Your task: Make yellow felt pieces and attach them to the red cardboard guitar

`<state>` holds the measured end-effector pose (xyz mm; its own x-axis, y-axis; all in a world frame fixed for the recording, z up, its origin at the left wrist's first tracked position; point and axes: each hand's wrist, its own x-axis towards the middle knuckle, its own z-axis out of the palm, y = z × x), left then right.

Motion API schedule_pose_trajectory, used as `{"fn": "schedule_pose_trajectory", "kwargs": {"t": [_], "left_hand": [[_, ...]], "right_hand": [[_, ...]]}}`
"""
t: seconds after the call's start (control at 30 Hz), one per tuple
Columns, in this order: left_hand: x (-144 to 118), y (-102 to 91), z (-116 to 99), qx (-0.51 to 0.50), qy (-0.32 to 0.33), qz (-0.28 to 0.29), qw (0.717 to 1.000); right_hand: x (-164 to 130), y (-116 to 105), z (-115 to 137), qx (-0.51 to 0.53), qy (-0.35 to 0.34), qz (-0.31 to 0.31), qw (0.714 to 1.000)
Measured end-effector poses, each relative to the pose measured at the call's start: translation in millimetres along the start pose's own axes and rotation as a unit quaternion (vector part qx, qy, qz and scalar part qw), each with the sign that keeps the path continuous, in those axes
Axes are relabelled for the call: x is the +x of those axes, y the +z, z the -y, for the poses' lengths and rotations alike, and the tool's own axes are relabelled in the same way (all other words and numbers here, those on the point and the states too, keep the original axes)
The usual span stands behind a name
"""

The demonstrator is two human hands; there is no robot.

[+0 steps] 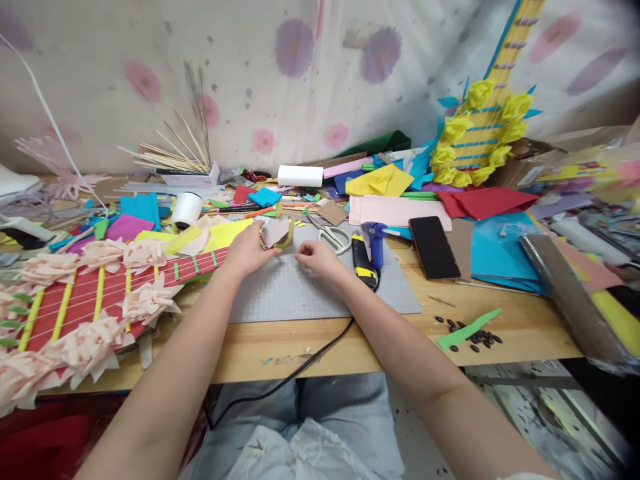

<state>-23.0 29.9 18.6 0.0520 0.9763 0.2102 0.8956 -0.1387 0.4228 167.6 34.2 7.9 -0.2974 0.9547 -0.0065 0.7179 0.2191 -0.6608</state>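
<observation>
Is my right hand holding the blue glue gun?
No, the blue glue gun sits to the right of your right hand, apart from it.

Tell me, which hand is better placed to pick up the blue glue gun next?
Probably the right: the right hand is nearer the blue glue gun, while the left hand is farther off, at the end of the red guitar's neck.

No text, brand or number I can read. Right of frame, above middle: white label (531,175) on cardboard box (511,176), print too small; yellow package (567,172) nearby, markings blurred.
</observation>
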Motion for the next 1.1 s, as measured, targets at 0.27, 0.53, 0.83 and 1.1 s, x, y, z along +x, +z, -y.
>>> {"fn": "schedule_pose_trajectory", "kwargs": {"t": [0.27, 0.53, 0.83, 1.1], "left_hand": [[14, -8.5, 2, -0.058, -0.026, 0.058, 0.996], [21, -1.8, 3, -0.071, -0.053, 0.044, 0.995], [23, -3.4, 6, -0.102, -0.084, 0.051, 0.990], [18, -4.0, 5, -0.099, -0.058, 0.046, 0.992]], "right_hand": [[6, 16, 7, 0.010, 0.015, -0.003, 1.000], [15, 17, 10, -0.007, 0.028, 0.013, 0.999], [14, 19, 10, 0.007, 0.023, 0.015, 1.000], [15, 19, 12, -0.004, 0.031, 0.020, 0.999]]}}
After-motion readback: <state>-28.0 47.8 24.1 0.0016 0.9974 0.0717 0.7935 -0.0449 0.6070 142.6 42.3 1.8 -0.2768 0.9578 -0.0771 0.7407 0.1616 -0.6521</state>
